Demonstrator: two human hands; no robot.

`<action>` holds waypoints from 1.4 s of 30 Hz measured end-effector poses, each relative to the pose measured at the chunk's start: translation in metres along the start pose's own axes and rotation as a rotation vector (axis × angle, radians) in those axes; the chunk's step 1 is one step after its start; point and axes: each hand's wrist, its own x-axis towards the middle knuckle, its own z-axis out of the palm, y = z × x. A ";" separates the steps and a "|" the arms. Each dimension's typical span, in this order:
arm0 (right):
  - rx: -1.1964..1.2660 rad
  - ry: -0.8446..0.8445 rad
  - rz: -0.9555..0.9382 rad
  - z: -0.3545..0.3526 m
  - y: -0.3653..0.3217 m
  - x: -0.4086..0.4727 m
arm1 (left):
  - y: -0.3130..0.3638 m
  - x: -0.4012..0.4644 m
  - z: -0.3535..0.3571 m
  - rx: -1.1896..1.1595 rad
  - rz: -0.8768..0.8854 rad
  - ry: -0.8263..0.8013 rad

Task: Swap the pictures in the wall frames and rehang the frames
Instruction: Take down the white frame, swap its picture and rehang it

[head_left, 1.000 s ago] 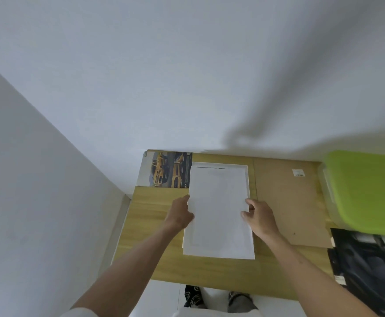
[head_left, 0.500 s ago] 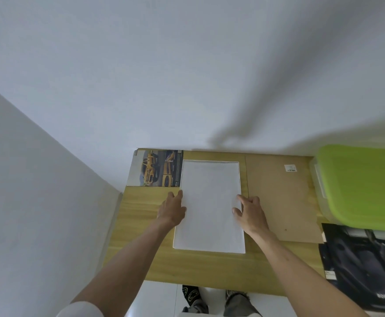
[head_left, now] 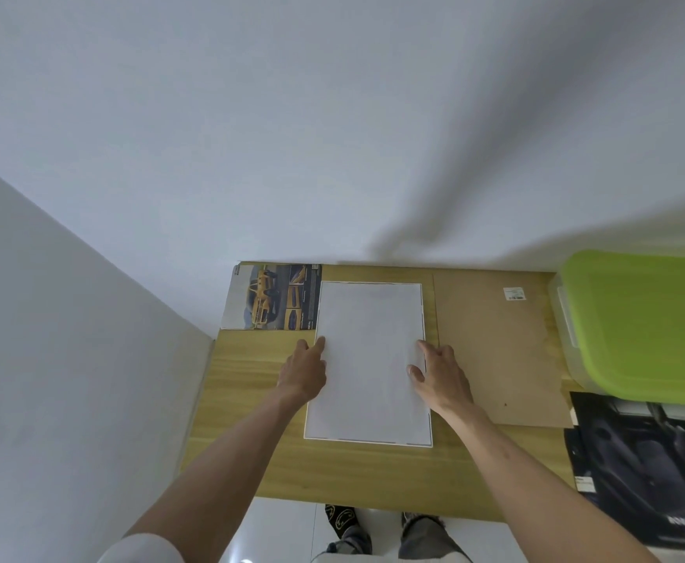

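From my head view, the white sheet [head_left: 367, 361] lies flat on the wooden surface [head_left: 251, 384] between my hands, squarer now than a second ago, when it sat slightly askew with a second sheet edge showing at its near end; now its edges line up with a thin white border, which may be a frame under it, though I cannot tell. My left hand [head_left: 304, 371] rests at the sheet's left edge, fingers fairly straight, the thumb tip touching the paper and gripping nothing. My right hand [head_left: 438, 375] lies on the right edge, fingers spread and relaxed, pressing lightly rather than pinching as it did before. The yellow car picture [head_left: 273, 296] lies at the far left against the wall, touching the sheet's far left corner. The brown backing board [head_left: 495, 351] lies just right of the sheet, under my right hand's outer side. Further right sit the green-lidded box [head_left: 641, 323] and, nearer, a dark car picture [head_left: 649, 461].
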 end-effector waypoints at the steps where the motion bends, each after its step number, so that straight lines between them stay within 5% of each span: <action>1: -0.004 0.001 -0.001 0.000 0.000 0.000 | 0.000 0.000 0.000 -0.004 -0.002 0.000; 34: -0.055 0.013 0.045 0.006 -0.012 -0.004 | -0.023 0.007 -0.002 -0.062 0.099 -0.075; 42: 0.012 0.082 0.071 -0.011 -0.003 -0.012 | -0.002 -0.008 -0.007 -0.015 0.183 0.227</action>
